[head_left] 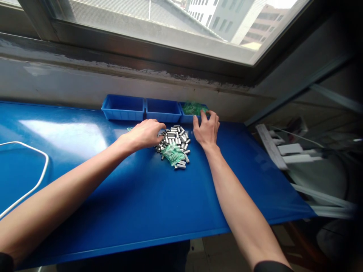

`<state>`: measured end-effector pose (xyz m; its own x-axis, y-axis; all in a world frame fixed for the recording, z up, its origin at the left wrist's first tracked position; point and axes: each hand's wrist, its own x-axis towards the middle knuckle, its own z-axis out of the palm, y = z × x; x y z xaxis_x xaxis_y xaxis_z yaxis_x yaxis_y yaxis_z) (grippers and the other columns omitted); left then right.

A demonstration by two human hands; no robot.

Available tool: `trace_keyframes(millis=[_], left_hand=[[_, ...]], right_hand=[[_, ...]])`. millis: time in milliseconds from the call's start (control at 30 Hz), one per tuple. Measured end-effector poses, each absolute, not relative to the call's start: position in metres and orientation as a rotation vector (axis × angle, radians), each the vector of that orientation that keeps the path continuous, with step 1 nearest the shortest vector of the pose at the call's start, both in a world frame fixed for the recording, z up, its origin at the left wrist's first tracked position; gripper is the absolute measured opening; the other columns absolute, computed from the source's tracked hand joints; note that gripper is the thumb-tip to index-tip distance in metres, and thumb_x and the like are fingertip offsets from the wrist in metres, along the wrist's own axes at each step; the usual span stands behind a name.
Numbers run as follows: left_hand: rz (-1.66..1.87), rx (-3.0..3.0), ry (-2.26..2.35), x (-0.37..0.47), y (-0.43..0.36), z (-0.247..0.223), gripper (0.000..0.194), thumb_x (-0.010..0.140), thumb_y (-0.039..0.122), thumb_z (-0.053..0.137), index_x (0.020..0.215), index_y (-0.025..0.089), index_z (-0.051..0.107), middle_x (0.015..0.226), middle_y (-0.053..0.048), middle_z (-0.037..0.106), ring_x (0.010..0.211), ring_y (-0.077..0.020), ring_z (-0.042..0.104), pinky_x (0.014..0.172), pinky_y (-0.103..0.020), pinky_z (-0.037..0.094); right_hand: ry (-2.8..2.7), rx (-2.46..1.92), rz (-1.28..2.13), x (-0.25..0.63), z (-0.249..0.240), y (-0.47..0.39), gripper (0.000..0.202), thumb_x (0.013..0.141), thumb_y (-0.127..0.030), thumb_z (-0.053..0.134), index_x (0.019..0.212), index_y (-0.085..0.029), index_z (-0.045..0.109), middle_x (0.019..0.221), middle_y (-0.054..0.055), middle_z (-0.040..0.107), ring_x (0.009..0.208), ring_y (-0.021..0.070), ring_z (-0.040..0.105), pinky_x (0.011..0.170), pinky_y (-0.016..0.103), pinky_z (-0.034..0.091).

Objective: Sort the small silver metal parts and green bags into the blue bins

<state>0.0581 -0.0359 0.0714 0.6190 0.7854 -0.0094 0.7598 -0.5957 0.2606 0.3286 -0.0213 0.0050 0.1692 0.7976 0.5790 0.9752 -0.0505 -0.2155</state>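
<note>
A pile of small silvery metal cylinders (184, 138) lies on the blue table, with clear green plastic pieces (173, 154) on its near side. My left hand (146, 133) is at the pile's left edge, thumb and forefinger apart and curved over the metal pieces. At the front rim of the right blue bin (187, 118) is my right hand (206, 130), its fingers spread and nothing visible in them. Green plastic pieces (193, 108) fill that bin, partly behind my right fingertips. A bit of green also shows just behind my left wrist.
Two more blue bins, the left bin (123, 113) and the middle bin (163, 116), stand in the row along the wall. A white cable (45, 166) curves over the table's left side. Beyond the table's right edge are a metal frame and white parts (292, 149).
</note>
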Motion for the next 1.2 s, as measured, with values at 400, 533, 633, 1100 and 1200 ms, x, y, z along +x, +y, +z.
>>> trace_keyframes(millis=[400, 533, 633, 1100, 1200], left_hand=[[0.140, 2.623, 1.301, 0.059, -0.037, 0.071, 0.045, 0.094, 0.023, 0.052, 0.135, 0.024, 0.071, 0.133, -0.014, 0.072, 0.121, -0.0344, 0.070, 0.098, -0.040, 0.058], [0.171, 2.617, 1.268, 0.055, -0.032, 0.074, 0.052, 0.090, 0.018, 0.055, 0.140, 0.023, 0.068, 0.136, -0.012, 0.072, 0.126, -0.0303, 0.069, 0.107, -0.036, 0.054], [0.145, 2.631, 1.239, 0.049, -0.028, 0.077, 0.058, 0.088, 0.016, 0.053, 0.145, 0.019, 0.064, 0.139, -0.014, 0.070, 0.130, -0.0310, 0.067, 0.111, -0.038, 0.051], [-0.040, 2.561, 1.438, 0.033, -0.025, 0.088, 0.066, 0.081, 0.012, 0.060, 0.145, 0.027, 0.062, 0.135, -0.013, 0.070, 0.121, -0.0316, 0.069, 0.102, -0.037, 0.056], [0.021, 2.546, 1.514, 0.032, -0.028, 0.095, 0.062, 0.084, 0.011, 0.058, 0.144, 0.026, 0.063, 0.128, -0.013, 0.072, 0.118, -0.0318, 0.070, 0.101, -0.039, 0.056]], right_hand=[[-1.747, -1.652, -0.492, 0.314, 0.019, -0.033, 0.039, 0.103, -0.035, 0.046, 0.124, -0.017, 0.072, 0.137, 0.019, 0.068, 0.138, 0.0363, 0.054, 0.116, 0.056, 0.040], [-2.043, -1.286, -0.286, 0.291, 0.028, -0.048, 0.029, 0.102, -0.030, 0.050, 0.108, -0.021, 0.076, 0.119, 0.013, 0.076, 0.118, 0.0305, 0.066, 0.106, 0.049, 0.050], [-2.174, -1.113, -0.161, 0.277, 0.028, -0.057, 0.024, 0.102, -0.030, 0.053, 0.105, -0.022, 0.076, 0.112, 0.010, 0.079, 0.107, 0.0277, 0.070, 0.097, 0.046, 0.053], [-2.207, -1.056, 0.061, 0.271, 0.023, -0.061, 0.020, 0.101, -0.031, 0.059, 0.104, -0.020, 0.076, 0.110, 0.011, 0.080, 0.105, 0.0273, 0.073, 0.096, 0.045, 0.057], [-2.181, -1.058, 0.080, 0.272, 0.022, -0.061, 0.020, 0.101, -0.031, 0.059, 0.104, -0.021, 0.076, 0.109, 0.011, 0.080, 0.105, 0.0271, 0.073, 0.097, 0.045, 0.058]])
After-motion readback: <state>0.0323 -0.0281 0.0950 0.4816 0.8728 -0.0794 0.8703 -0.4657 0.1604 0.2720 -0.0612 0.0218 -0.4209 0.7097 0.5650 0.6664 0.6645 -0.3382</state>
